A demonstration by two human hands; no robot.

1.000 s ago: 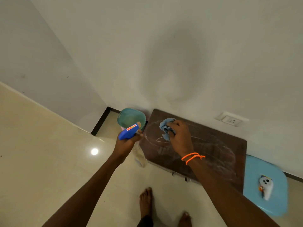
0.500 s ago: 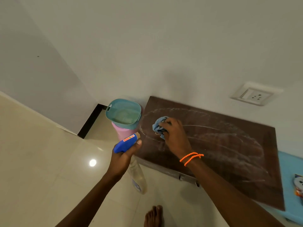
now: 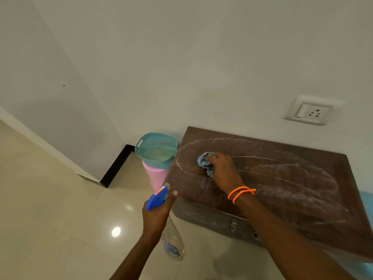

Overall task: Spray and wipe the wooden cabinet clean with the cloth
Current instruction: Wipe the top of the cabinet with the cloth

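The dark wooden cabinet (image 3: 286, 178) stands against the white wall, its top streaked with wet oval wipe marks. My right hand (image 3: 223, 171) presses a bunched blue cloth (image 3: 204, 161) onto the top near its left end. Two orange bands circle that wrist. My left hand (image 3: 156, 214) grips a spray bottle (image 3: 161, 201) with a blue trigger head and clear body, held off the cabinet's front left corner above the floor.
A teal basket (image 3: 156, 151) sits on a pink container (image 3: 155, 176) just left of the cabinet. A wall socket (image 3: 310, 113) is above the cabinet. A blue object (image 3: 368, 201) shows at the right edge. Glossy tiled floor (image 3: 60, 219) spreads to the left.
The view has dropped and moved closer to the cabinet. My right hand has stayed on the cabinet's left part with the cloth. The left hand still holds the bottle.
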